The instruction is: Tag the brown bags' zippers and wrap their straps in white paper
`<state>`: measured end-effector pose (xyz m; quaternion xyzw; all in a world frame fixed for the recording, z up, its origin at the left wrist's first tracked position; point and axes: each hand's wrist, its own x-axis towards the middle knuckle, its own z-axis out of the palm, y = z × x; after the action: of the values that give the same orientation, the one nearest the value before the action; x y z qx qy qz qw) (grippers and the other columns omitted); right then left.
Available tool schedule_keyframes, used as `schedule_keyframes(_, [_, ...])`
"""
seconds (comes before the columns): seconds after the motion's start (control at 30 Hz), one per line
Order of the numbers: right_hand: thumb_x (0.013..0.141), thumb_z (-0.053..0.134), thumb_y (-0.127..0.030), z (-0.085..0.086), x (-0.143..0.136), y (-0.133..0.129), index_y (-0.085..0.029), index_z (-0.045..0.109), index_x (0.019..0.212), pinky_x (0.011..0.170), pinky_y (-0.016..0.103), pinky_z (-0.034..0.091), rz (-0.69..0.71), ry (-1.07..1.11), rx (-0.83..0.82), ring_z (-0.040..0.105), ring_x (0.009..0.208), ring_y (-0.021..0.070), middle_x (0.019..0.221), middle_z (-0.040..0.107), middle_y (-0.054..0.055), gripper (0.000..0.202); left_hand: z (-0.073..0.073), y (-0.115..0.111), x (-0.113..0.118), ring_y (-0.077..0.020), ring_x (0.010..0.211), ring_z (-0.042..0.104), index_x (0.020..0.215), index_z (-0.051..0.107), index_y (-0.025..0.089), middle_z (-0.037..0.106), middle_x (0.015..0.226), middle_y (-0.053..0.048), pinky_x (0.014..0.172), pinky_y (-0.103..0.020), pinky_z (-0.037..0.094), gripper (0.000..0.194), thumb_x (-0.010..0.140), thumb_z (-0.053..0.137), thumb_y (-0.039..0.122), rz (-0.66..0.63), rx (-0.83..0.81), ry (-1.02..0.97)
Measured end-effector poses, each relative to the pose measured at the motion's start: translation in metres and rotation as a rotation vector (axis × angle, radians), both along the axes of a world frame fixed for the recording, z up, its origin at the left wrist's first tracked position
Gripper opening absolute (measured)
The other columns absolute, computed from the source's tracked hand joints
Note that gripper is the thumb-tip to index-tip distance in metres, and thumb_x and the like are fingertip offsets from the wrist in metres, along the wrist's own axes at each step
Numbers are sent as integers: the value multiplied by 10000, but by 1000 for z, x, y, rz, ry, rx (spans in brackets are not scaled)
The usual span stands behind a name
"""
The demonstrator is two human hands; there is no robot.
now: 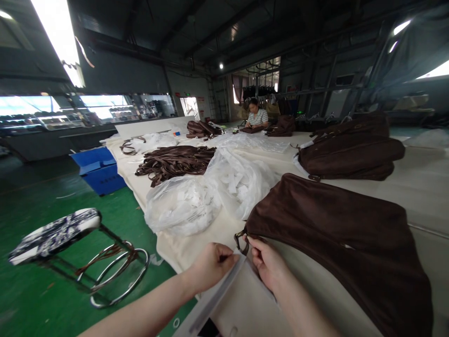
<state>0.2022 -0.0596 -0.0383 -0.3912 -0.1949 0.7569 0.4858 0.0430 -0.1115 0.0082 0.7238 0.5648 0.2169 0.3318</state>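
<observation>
A dark brown bag (pixel 336 224) lies flat on the cloth-covered table, its narrow corner pointing at my hands. That corner carries a metal clasp (pixel 239 239) with a short brown loop. My right hand (pixel 268 264) is closed in a pinch on the loop beside the clasp. Just to the left, my left hand (pixel 212 266) pinches the upper corner of a translucent plastic bag (pixel 242 299), whose stiff edge runs down toward me. The plastic bag passes under my right hand too. My fingertips partly cover both corners.
Clear plastic bags (pixel 185 203) of white pieces and a heap of brown straps (pixel 175 161) lie beyond my hands. More brown bags (pixel 351 150) are stacked at the right. A stool (pixel 56 234) and a blue box (pixel 100 171) stand left. A co-worker (pixel 257 117) sits at the far end.
</observation>
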Motion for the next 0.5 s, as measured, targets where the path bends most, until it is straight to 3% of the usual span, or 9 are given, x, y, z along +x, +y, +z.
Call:
schedule_keyframes(0.1, [594, 783, -176, 0, 1, -1, -164, 696, 770, 351, 128, 192, 14, 42, 36, 344, 459, 10, 847, 689, 12, 197, -1, 1, 5, -92, 538, 246, 553, 314, 182, 246, 570, 34, 490, -250, 192, 440, 877, 442, 451, 112, -4, -34])
schedule_keyframes(0.2, [597, 809, -216, -1, 1, -1, -152, 705, 771, 342, 124, 177, 37, 79, 64, 304, 447, 11, 720, 635, -19, 213, -2, 0, 14, -89, 516, 267, 543, 314, 180, 266, 548, 33, 484, -247, 209, 451, 896, 426, 437, 171, 43, -12])
schedule_keyframes(0.33, [592, 837, -227, -2, 3, 1, -149, 713, 786, 331, 115, 179, 60, 134, 79, 300, 441, 6, 696, 619, -34, 242, 4, -7, 29, -108, 524, 415, 576, 467, 168, 434, 544, 7, 530, -258, 296, 384, 918, 442, 343, 213, 304, 214])
schedule_keyframes(0.43, [576, 848, -216, -3, 4, 3, -166, 716, 791, 350, 109, 264, 43, 172, 62, 361, 461, 9, 786, 673, -20, 257, 16, -7, 40, -170, 748, 573, 809, 634, 184, 637, 812, -59, 682, -278, 419, 288, 952, 416, 307, 97, 538, 388])
schedule_keyframes(0.5, [566, 845, -210, -5, 5, 4, -182, 713, 768, 375, 113, 328, 17, 192, 39, 413, 475, 21, 766, 680, -26, 243, 22, -3, 46, -207, 892, 591, 911, 652, 182, 661, 961, -85, 791, -313, 456, 288, 967, 386, 277, -14, 590, 486])
